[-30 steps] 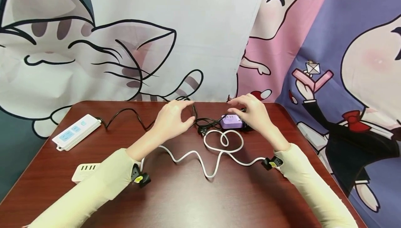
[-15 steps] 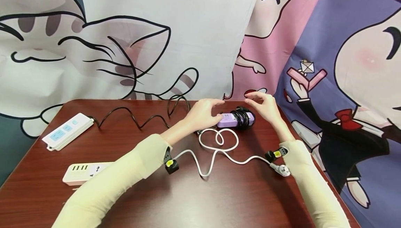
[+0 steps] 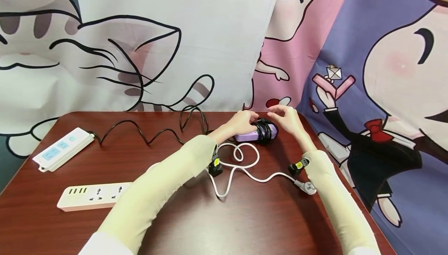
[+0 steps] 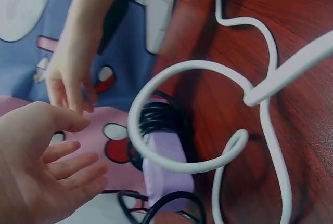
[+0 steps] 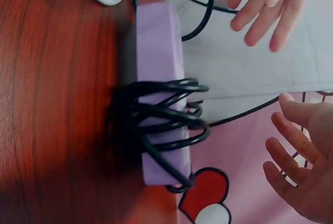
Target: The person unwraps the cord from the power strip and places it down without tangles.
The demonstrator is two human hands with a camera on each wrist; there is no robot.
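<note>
A purple power strip (image 3: pixel 246 137), with its black cord (image 5: pixel 166 115) wound round one end, lies near the table's back edge. Over its left part hovers my left hand (image 3: pixel 243 122), fingers loosely bent and apart from it. My right hand (image 3: pixel 286 119) hangs in the air just past the wound end, holding nothing. In the left wrist view a white cable (image 4: pixel 182 167) loops between the camera and the purple strip. Both hands show in the right wrist view, the left hand (image 5: pixel 276 0) above and the right hand (image 5: pixel 312 156) below, facing each other.
A white power strip with USB slots (image 3: pixel 92 197) lies at front left, partly hidden by the left sleeve. Farther back is a white-and-blue power strip (image 3: pixel 64 149), its black cord (image 3: pixel 143 134) trailing right. The white cable's plug (image 3: pixel 308 187) rests near the right forearm. A printed cloth (image 3: pixel 217 44) hangs behind.
My left hand has travelled right, from the loose cords to above the purple strip. The right hand shifts slightly beside the wound end. The head view has turned a little right.
</note>
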